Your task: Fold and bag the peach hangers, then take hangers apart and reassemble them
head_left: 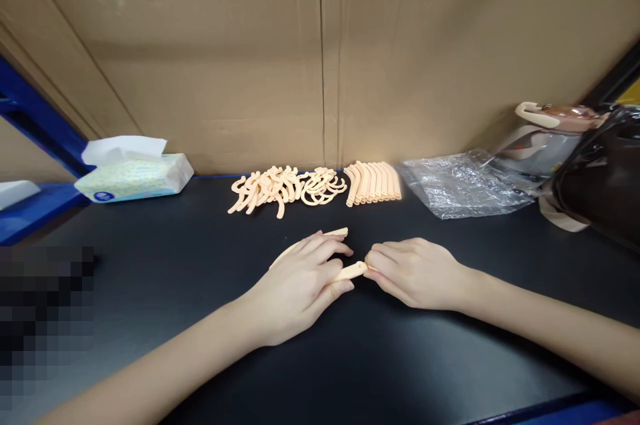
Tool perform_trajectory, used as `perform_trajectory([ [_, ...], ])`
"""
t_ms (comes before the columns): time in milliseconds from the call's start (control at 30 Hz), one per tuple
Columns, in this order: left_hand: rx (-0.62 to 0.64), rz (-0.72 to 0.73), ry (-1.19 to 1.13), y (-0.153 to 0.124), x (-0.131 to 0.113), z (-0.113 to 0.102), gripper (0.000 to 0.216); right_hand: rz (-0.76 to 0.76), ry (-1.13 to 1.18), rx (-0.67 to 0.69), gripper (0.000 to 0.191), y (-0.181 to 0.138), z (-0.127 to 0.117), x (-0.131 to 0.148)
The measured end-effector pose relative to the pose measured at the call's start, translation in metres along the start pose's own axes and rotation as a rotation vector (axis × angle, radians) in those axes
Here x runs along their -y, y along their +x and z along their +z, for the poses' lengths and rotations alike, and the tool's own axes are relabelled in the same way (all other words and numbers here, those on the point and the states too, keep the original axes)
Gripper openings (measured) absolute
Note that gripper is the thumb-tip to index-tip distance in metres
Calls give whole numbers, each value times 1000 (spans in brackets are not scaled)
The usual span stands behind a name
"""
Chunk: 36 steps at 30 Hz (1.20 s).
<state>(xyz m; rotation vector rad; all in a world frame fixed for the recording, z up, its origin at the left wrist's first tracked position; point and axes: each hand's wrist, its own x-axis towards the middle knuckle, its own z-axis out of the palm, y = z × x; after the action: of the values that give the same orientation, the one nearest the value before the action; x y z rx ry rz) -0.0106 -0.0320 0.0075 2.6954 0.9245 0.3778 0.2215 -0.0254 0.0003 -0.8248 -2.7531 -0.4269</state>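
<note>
My left hand [305, 285] is closed around a peach-coloured curved plastic piece [353, 271]. One end, with a small round hole, sticks out between thumb and forefinger. Another stretch of peach plastic [336, 232] shows beyond the fingers; whether both belong to one piece is hidden. My right hand [417, 273] is closed in a pinch against the holed end. A sliver of peach plastic shows at its fingertips, mostly covered. Farther back lie a loose heap of curved peach pieces [270, 186], several thin ring-like pieces [323, 186] and a neat row of bent peach pieces [374, 183].
A tissue pack [135, 178] stands at the back left. To the right lie a clear plastic bag [460, 185], a jug-like item with a peach handle [540, 115] and a dark bag [595, 178]. Cardboard [240, 65] walls the back of the black table [190, 258].
</note>
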Motion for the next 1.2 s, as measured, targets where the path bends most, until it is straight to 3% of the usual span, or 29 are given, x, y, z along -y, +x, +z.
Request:
perform_trajectory([
  [200, -15, 20, -7, 0, 1, 1, 28, -90, -160, -95, 36, 1, -3, 1],
  [500, 1, 56, -14, 0, 0, -5, 27, -124, -127, -88, 36, 2, -4, 1],
  [800, -33, -65, -126, -1, 19, -15, 18, -79, 200, 59, 17, -1, -9, -7],
  [933, -59, -134, -224, 0, 25, -11, 8, -64, 267, 32, 11, 0, -13, -7],
  [1067, -114, -205, -341, 1, 27, -5, 14, -96, 330, 16, 15, 1, -16, -5],
  [1200, -260, -211, -320, 2, 32, -1, 25, -89, 372, 22, 27, 1, -17, -5],
])
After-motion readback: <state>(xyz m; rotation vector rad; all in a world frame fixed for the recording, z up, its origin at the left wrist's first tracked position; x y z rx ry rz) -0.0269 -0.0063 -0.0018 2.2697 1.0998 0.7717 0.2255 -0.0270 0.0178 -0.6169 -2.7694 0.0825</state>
